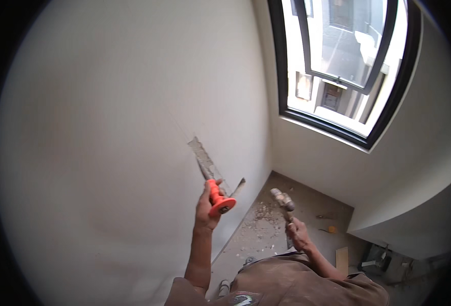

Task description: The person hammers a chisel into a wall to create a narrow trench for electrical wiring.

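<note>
My left hand (206, 209) is wrapped round a chisel (215, 194) with an orange grip and a round orange hand guard. The chisel's metal blade points up along a rough channel (203, 155) cut into the pale wall (108, 143); whether its tip touches the wall I cannot tell. In my right hand (298, 234) is a hammer (283, 199), gripped by its handle, its metal head raised and apart from the chisel. Beside the guard, a short dark-ended strip (240, 187) sticks out near the channel's lower end; its kind is unclear.
Rubble and dust (266, 211) lie on the floor (243, 242) along the wall's foot. Farther right are a small orange item (332, 229), a board (342, 261) and a dark tray-like container (376, 258). A black-framed window (327, 120) with a tilted sash is set in the adjoining wall.
</note>
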Tool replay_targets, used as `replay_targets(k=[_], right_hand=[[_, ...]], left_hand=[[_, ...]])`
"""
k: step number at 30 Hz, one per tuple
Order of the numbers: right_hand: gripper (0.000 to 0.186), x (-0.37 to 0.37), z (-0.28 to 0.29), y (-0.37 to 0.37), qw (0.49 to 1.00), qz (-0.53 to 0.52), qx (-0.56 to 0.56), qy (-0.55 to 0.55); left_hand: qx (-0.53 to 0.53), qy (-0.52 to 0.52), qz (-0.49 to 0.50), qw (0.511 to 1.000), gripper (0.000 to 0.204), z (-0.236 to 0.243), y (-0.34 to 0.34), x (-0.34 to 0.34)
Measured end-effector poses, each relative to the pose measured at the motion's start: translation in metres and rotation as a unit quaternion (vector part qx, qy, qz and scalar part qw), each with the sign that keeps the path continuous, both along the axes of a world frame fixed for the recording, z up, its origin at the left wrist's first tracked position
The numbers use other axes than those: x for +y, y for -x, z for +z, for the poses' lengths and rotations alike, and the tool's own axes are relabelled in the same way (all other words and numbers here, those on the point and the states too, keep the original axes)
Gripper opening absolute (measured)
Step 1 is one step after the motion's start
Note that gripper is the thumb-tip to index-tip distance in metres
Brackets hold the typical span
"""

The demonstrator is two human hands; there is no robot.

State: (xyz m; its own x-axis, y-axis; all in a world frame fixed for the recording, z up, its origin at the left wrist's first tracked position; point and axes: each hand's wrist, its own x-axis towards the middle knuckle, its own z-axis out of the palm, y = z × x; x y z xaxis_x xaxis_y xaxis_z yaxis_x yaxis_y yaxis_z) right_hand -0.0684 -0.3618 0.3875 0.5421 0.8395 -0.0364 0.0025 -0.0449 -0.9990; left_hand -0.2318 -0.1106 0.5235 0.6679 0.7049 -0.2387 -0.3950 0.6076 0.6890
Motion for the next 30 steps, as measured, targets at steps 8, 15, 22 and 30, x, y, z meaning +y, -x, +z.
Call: replay_targets(k=[8, 15, 22, 30], right_hand=[[0.04, -0.023, 0.005, 0.008, 0.992, 0.124, -0.02, 0.031], [0.045, -0.028, -0.003, -0.003, 0.992, 0.124, 0.002, 0.013], [0.047, -0.034, -0.009, -0.018, 0.989, 0.115, 0.095, 0.019], [0.052, -0.044, -0.013, -0.034, 0.997, 0.077, -0.011, -0.009]], left_hand=[[-0.05, -0.05, 0.038, 0.997, 0.039, 0.028, 0.0, -0.004], [-0.033, -0.049, 0.052, 0.997, 0.033, 0.03, -0.005, 0.0], [-0.007, -0.05, 0.082, 0.995, 0.037, 0.037, -0.013, -0.009], [0.028, -0.085, 0.089, 0.992, 0.039, 0.031, -0.014, -0.01]])
